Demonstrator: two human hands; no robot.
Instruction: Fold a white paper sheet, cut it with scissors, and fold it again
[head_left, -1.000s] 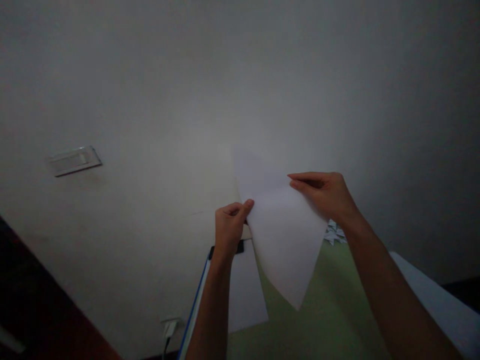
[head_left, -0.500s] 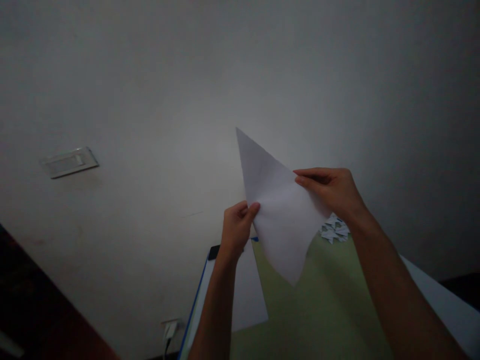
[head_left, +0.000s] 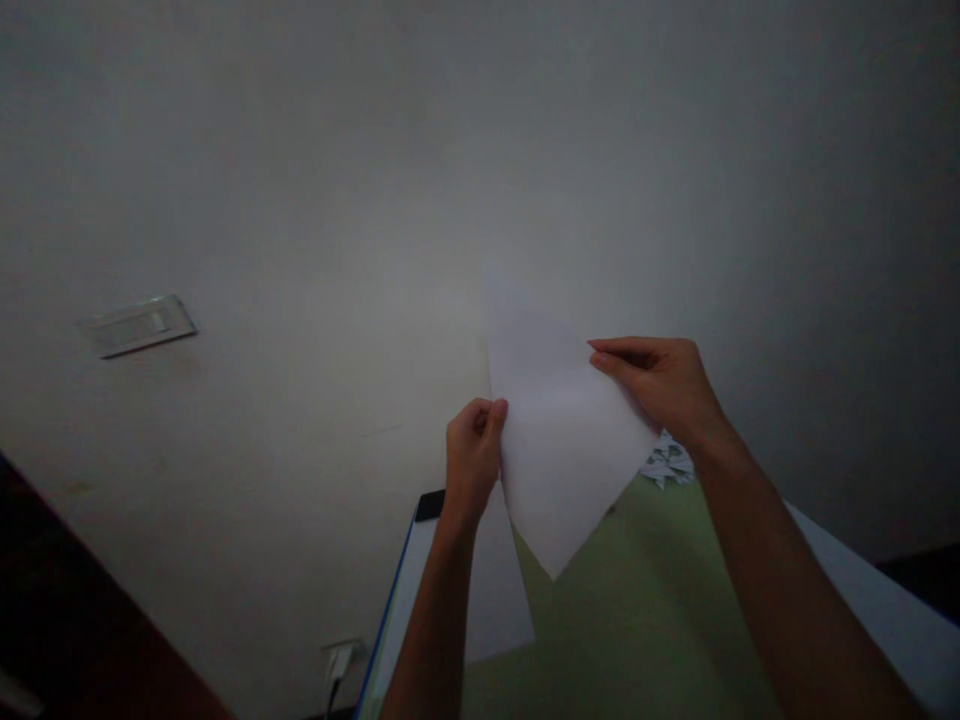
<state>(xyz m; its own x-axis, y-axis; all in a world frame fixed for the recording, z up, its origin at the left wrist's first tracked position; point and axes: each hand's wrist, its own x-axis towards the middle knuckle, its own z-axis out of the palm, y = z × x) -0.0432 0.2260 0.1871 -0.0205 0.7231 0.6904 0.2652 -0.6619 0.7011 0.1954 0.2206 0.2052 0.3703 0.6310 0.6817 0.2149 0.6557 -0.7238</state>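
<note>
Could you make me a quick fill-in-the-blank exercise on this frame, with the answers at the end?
1. The raised sheet is held by ____ hands.
2. Below that sheet, the table shows a surface coloured ____.
3. The wall plate is on the ____ side of the picture.
4. Of the left hand and the right hand, the pointed white pieces appear nearer the ____ one.

Missing words: two; green; left; right.

Dim light is palest mid-wall, fading toward darker, softly blurred edges.
</note>
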